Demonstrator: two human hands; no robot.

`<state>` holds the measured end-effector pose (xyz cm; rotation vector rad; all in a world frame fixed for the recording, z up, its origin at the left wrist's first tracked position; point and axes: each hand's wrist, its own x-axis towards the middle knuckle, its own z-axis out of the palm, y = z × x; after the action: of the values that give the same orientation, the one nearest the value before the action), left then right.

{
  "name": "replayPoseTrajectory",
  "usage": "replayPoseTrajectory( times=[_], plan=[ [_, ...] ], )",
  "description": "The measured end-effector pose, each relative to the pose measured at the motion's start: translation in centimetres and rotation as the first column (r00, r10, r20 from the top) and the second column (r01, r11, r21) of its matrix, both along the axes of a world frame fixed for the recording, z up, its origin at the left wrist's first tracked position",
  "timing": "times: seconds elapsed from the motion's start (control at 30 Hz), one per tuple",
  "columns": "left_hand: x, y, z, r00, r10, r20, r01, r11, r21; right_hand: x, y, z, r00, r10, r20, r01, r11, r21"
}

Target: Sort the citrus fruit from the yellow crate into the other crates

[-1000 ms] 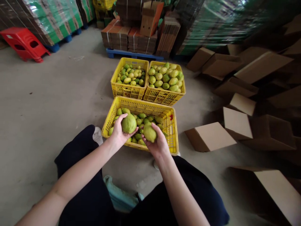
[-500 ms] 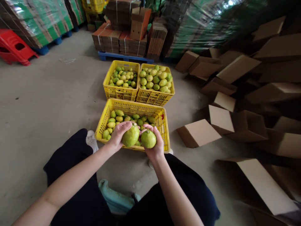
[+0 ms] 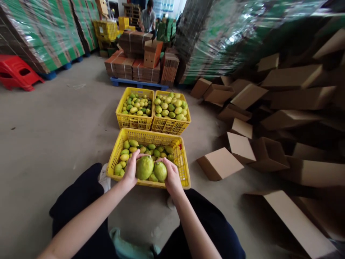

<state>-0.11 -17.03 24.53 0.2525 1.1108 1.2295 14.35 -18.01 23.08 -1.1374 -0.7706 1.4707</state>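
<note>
One large fruit [image 3: 145, 167] in left hand [image 3: 131, 170], one small fruit [image 3: 160, 171] in right hand [image 3: 173, 177], side by side over near crate [image 3: 183, 167], seemingly touching. Left grip curled wide around large fruit; right grip closed narrower on small fruit, some fingers hidden. Loose fruits [image 3: 124, 157] in near crate, mostly left and far side. Beyond: left crate [image 3: 134, 123], right crate [image 3: 169, 126], both heaped. Cartons [image 3: 220, 163] strewn right; stool [image 3: 18, 72] far left; person [image 3: 147, 20] far, behind bundled cardboard [image 3: 134, 43].

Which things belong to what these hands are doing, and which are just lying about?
In use:
left hand, holding the larger fruit
right hand, holding the smaller fruit
front crate, below them
probably rear-left crate, rear-right crate

Apparently lying about:
red stool
cardboard boxes
blue pallet
</note>
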Motion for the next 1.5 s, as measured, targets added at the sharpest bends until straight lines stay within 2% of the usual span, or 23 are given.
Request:
replayPoseTrajectory(
  times=[0.07, 0.13, 0.23, 0.33, 0.47, 0.53, 0.6, 0.7, 0.77, 0.9, 1.03, 1.17, 1.27, 1.37, 1.43, 1.5],
  plan=[
    [0.1, 0.2, 0.1, 0.994, 0.034, 0.102, -0.017, 0.986, -0.164, -0.5, 0.1, -0.5, 0.997, -0.025, -0.074, 0.017, 0.994, -0.105],
    [0.0, 0.1, 0.5, 0.979, 0.049, 0.196, 0.001, 0.969, -0.247, -1.0, 0.2, -1.1, 0.984, -0.072, -0.162, 0.035, 0.974, -0.224],
    [-0.6, -0.2, 1.1, 0.969, 0.048, 0.243, 0.028, 0.954, -0.299, -1.2, 0.5, -1.5, 0.951, -0.102, -0.293, -0.005, 0.939, -0.345],
    [-1.5, -0.4, 1.3, 0.962, 0.004, 0.273, 0.092, 0.936, -0.340, -0.8, 0.6, -1.2, 0.921, -0.056, -0.385, -0.109, 0.913, -0.394],
    [-2.2, -0.4, 0.6, 0.951, -0.039, 0.306, 0.157, 0.915, -0.372, -0.5, 0.5, -0.7, 0.931, -0.011, -0.366, -0.157, 0.891, -0.425],
    [-2.1, -0.4, 0.0, 0.957, -0.041, 0.285, 0.146, 0.923, -0.356, -0.6, 0.4, -0.5, 0.956, -0.018, -0.293, -0.099, 0.920, -0.380],
    [-1.7, -0.4, -0.6, 0.967, -0.028, 0.255, 0.105, 0.949, -0.296, -0.9, 0.3, -0.4, 0.984, -0.016, -0.176, -0.031, 0.966, -0.257],
    [-0.9, -0.4, -1.1, 0.989, -0.008, 0.150, 0.023, 0.995, -0.097, -1.4, 0.1, -0.1, 1.000, 0.026, 0.003, -0.026, 0.998, -0.056],
    [-0.3, -0.5, -1.3, 0.999, -0.030, 0.045, 0.027, 0.997, 0.066, -1.6, 0.0, 0.1, 0.999, 0.022, 0.042, -0.021, 0.999, -0.030],
    [0.1, -0.3, -0.9, 0.985, -0.099, -0.145, 0.139, 0.942, 0.306, -1.6, 0.3, 0.7, 0.997, -0.073, 0.026, 0.074, 0.997, -0.025],
    [0.0, -0.1, 0.8, 0.925, -0.126, -0.358, 0.297, 0.828, 0.477, -1.2, 0.6, 1.6, 0.990, -0.138, 0.011, 0.137, 0.989, 0.060],
    [0.3, -0.5, 2.4, 0.831, -0.029, -0.555, 0.380, 0.759, 0.529, -0.3, 0.7, 2.4, 0.962, -0.243, 0.122, 0.212, 0.953, 0.218],
    [0.8, -0.8, 3.0, 0.798, 0.016, -0.602, 0.397, 0.737, 0.546, 0.4, 0.5, 3.0, 0.905, -0.343, 0.252, 0.245, 0.903, 0.353],
    [0.9, -0.8, 3.1, 0.790, 0.011, -0.614, 0.419, 0.720, 0.552, 0.9, 0.2, 3.4, 0.850, -0.410, 0.330, 0.248, 0.865, 0.436],
    [0.8, -0.7, 3.1, 0.809, -0.014, -0.588, 0.410, 0.731, 0.545, 0.9, 0.0, 3.6, 0.828, -0.426, 0.363, 0.244, 0.858, 0.451],
    [0.7, -0.5, 3.0, 0.857, -0.047, -0.513, 0.352, 0.781, 0.516, 0.8, 0.0, 3.4, 0.818, -0.431, 0.380, 0.254, 0.864, 0.434]
  ],
)
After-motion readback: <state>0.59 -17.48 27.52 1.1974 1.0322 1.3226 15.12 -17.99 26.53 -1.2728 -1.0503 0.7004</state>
